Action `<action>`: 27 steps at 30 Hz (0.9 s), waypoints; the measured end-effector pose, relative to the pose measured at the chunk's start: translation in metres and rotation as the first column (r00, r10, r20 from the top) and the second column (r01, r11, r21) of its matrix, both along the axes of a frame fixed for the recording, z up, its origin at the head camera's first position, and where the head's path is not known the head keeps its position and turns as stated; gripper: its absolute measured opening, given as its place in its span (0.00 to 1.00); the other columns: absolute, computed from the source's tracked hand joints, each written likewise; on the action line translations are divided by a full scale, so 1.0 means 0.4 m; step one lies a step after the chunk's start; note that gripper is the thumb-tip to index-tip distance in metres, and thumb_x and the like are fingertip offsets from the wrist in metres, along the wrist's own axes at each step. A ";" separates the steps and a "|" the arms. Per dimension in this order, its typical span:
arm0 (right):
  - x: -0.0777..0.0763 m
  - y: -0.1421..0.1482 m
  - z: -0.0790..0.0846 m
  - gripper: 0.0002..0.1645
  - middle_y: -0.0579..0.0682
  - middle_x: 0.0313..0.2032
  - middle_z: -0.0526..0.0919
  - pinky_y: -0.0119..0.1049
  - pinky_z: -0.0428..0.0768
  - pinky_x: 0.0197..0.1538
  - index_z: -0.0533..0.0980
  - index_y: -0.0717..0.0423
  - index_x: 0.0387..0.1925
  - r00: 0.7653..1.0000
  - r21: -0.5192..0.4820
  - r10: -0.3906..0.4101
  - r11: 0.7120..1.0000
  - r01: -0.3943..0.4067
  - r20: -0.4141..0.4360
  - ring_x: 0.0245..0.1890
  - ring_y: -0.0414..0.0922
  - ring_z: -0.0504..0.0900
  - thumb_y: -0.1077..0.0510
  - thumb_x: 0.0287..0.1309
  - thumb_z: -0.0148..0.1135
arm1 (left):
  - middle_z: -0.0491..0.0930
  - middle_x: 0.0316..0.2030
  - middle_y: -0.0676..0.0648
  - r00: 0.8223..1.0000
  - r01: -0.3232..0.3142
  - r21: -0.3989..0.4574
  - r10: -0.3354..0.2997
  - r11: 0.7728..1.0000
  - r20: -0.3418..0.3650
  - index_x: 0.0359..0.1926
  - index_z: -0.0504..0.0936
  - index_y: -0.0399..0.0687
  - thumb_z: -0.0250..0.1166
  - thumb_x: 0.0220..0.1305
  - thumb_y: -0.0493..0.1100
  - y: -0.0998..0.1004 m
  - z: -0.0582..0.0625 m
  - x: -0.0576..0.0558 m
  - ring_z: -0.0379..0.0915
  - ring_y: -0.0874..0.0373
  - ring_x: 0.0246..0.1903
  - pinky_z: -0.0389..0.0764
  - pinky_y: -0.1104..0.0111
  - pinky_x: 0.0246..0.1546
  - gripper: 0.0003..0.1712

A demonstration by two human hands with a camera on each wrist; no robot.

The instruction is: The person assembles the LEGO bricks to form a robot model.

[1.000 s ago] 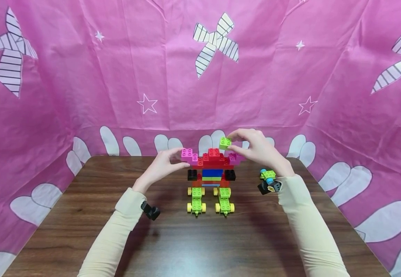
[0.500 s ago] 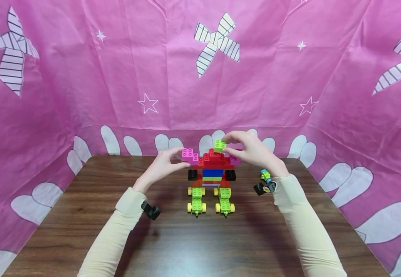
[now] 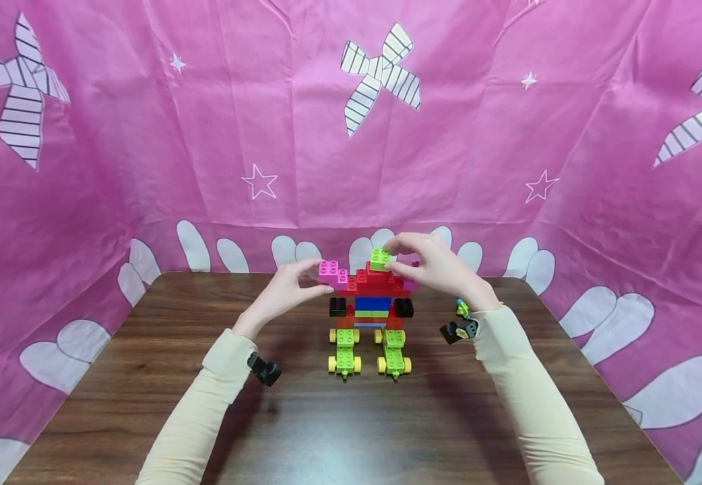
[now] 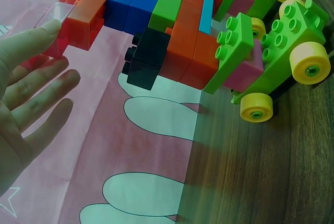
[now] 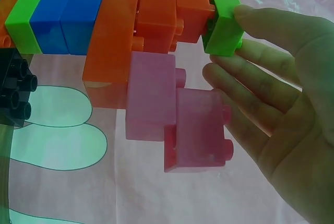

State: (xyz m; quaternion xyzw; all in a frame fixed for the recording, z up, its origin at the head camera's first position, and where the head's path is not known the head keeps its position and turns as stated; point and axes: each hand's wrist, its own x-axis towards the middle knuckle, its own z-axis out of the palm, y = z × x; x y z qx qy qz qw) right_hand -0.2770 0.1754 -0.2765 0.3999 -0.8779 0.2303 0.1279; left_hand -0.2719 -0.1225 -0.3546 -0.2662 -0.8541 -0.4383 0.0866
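A robot-shaped figure of toy building bricks stands upright on the table, its red upper body [image 3: 372, 286] above a blue block [image 3: 372, 305]. My left hand [image 3: 281, 294] holds the stepped pink bricks [image 3: 329, 269] at the figure's left shoulder, thumb on one side and fingers on the other in the left wrist view. My right hand [image 3: 432, 264] pinches a lime green brick [image 3: 378, 259] between thumb and finger at the top red brick. In the right wrist view the green brick [image 5: 225, 23] sits slightly tilted against the red studs. The hand partly hides the right pink bricks [image 5: 198, 130] in the head view.
Lime green wheeled bases [image 3: 345, 360] with yellow wheels form the feet. Black bricks [image 3: 403, 308] stick out at the sides. A small green and blue brick piece [image 3: 462, 308] lies on the wooden table [image 3: 351, 431], partly behind the right wrist camera [image 3: 459, 331]. Pink fabric surrounds the table.
My right hand has moved left and slightly down, carrying the lime green brick from above the right shoulder onto the top red brick. The left hand has stayed at the pink bricks.
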 end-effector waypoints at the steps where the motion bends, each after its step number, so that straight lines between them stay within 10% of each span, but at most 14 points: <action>1: 0.000 -0.001 0.000 0.18 0.44 0.44 0.83 0.39 0.82 0.49 0.76 0.48 0.47 1.000 0.001 0.003 1.000 -0.003 0.000 0.45 0.44 0.82 0.50 0.55 0.66 | 0.83 0.42 0.52 1.000 0.001 -0.001 -0.001 1.000 0.002 0.54 0.76 0.56 0.70 0.52 0.54 0.000 0.000 0.001 0.81 0.59 0.42 0.79 0.60 0.51 0.28; 27: 0.004 -0.014 0.006 0.21 0.43 0.45 0.83 0.32 0.79 0.39 0.77 0.46 0.53 0.999 0.058 0.025 0.998 -0.023 -0.025 0.37 0.36 0.78 0.49 0.57 0.63 | 0.83 0.43 0.52 1.000 -0.002 -0.010 0.002 1.000 0.000 0.55 0.75 0.56 0.70 0.52 0.55 0.000 0.001 0.001 0.81 0.59 0.43 0.79 0.61 0.51 0.30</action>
